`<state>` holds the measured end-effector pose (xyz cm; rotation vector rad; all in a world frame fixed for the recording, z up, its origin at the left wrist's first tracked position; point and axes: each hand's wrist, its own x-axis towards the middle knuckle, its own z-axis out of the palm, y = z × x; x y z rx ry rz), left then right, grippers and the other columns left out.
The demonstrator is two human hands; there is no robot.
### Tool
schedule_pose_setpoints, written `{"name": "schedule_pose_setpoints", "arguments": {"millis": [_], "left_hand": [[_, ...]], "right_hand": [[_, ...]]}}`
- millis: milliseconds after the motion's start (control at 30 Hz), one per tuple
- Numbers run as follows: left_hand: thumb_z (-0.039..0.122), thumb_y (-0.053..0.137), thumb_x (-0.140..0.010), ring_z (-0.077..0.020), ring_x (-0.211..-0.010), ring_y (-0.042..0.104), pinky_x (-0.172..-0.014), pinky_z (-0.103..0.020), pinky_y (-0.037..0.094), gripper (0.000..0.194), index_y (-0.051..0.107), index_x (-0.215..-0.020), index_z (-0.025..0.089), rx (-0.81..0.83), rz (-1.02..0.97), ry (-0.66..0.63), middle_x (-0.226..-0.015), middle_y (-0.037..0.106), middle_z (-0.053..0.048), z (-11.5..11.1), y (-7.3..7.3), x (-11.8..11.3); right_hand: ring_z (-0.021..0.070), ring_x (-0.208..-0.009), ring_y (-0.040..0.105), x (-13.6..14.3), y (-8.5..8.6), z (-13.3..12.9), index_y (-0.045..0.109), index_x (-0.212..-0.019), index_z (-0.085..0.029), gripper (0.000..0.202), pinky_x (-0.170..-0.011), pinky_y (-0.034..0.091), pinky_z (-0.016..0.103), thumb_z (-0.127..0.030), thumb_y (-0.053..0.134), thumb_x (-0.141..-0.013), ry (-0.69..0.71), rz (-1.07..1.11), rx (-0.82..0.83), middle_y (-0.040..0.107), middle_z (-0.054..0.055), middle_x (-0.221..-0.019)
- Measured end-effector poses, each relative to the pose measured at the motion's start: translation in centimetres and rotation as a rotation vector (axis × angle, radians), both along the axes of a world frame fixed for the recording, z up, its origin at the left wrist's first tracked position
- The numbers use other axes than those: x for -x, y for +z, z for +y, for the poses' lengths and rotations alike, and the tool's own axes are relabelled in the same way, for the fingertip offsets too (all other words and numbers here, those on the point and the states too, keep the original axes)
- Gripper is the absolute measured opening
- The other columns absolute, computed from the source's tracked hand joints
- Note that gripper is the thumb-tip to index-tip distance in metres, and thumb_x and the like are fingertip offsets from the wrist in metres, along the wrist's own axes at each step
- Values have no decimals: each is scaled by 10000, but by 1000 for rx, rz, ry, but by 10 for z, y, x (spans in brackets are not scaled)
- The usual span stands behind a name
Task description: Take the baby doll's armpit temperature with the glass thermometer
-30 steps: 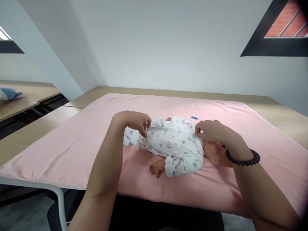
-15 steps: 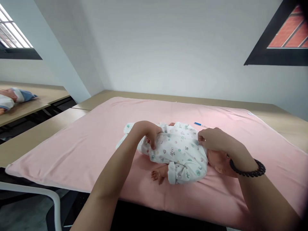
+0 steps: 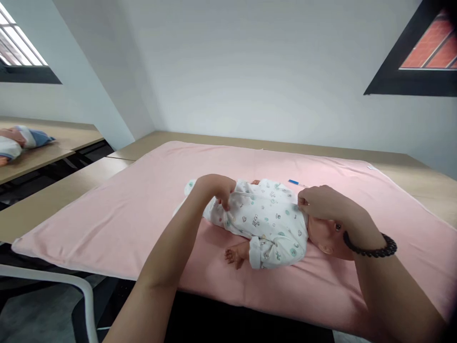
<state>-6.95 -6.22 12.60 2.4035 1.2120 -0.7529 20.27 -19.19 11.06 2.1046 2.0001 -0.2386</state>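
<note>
A baby doll lies on its back on a pink blanket, its head to the right. It wears a white baby shirt with small printed figures, and its near sleeve is folded back above the doll's hand. My left hand is closed on the shirt's lower edge, drawing the cloth up a little. At the collar, my right hand has its fingers curled together on the shirt's neck edge and partly hides the doll's face. Matching cloth covers the legs, largely behind my left forearm.
A thin blue-ended stick, perhaps a thermometer, lies on the blanket beyond the doll. Another doll rests on a separate table at the left. A white curved metal bar stands at the lower left. Behind the table rises a wall.
My left hand has shifted slightly up and left with the shirt's lower edge, and the near hem now lies differently. My right hand has moved slightly right at the collar.
</note>
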Motion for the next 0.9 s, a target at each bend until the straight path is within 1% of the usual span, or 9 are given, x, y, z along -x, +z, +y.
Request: {"name": "schedule_pose_setpoints", "arguments": {"millis": [133,200,267,333,433,533,633,767,900], "left_hand": [[364,814,-669,-302,-1034,652,-756,-355,497,659,563,-1253,189,-61,-43,-27,-1266,684,-129,1,-6,-5],[385,759,-742,-279,-1011,651,-742,-345,486,572,558,-1244,197,-133,-146,-53,-1256,678,-121,1,-4,-2],[394,672,-836,-258,-997,648,-738,-335,472,421,574,-1204,215,-198,-272,-82,-1220,689,-100,0,-3,0],[390,615,-891,-240,-1006,644,-744,-323,464,305,602,-1152,233,-211,-372,-111,-1189,702,-67,0,-4,-2],[365,665,-866,-226,-1025,645,-771,-308,466,277,649,-1110,234,-133,-369,-150,-1174,717,-42,1,-10,-9],[311,690,-849,-214,-994,647,-776,-304,469,260,674,-1086,206,-39,-293,-198,-1158,721,-51,2,-16,-15],[211,601,-874,-200,-921,630,-724,-302,448,134,679,-981,187,-42,-311,-251,-1103,718,-57,0,-15,-16],[88,503,-830,-194,-866,602,-700,-303,420,191,657,-888,186,-117,-374,-292,-1025,704,-55,-5,-5,-9],[159,520,-872,-217,-936,603,-744,-314,434,160,659,-947,187,-184,-403,-296,-1090,684,-76,-7,-2,-3]], "right_hand": [[168,-602,551,3,6,-6,656,-809,-204,146,-620,354,300,-132,528,-818,-6,-26,-37,634,28,-691],[181,-633,578,3,9,-8,651,-810,-211,175,-627,357,300,-127,499,-829,-8,-34,-88,641,21,-681],[203,-726,620,6,9,-8,670,-866,-221,200,-675,385,316,-149,484,-876,22,-26,-178,684,28,-772],[224,-868,645,13,2,-5,685,-986,-227,215,-767,414,344,-170,488,-922,97,18,-256,719,39,-956],[222,-957,637,27,-13,2,642,-1090,-213,206,-804,423,344,-178,488,-958,237,126,-201,701,54,-1098],[188,-796,595,36,-23,6,557,-938,-190,92,-683,394,316,-169,471,-963,274,126,-111,670,49,-943],[168,-696,527,34,-20,4,455,-804,-200,155,-624,352,309,-169,467,-955,256,89,-141,619,15,-806],[165,-694,528,27,-12,1,461,-794,-208,175,-604,347,303,-218,446,-969,246,168,-180,614,5,-795],[179,-697,547,26,-16,2,502,-806,-211,161,-601,361,310,-205,428,-948,220,149,-160,625,22,-790]]}}
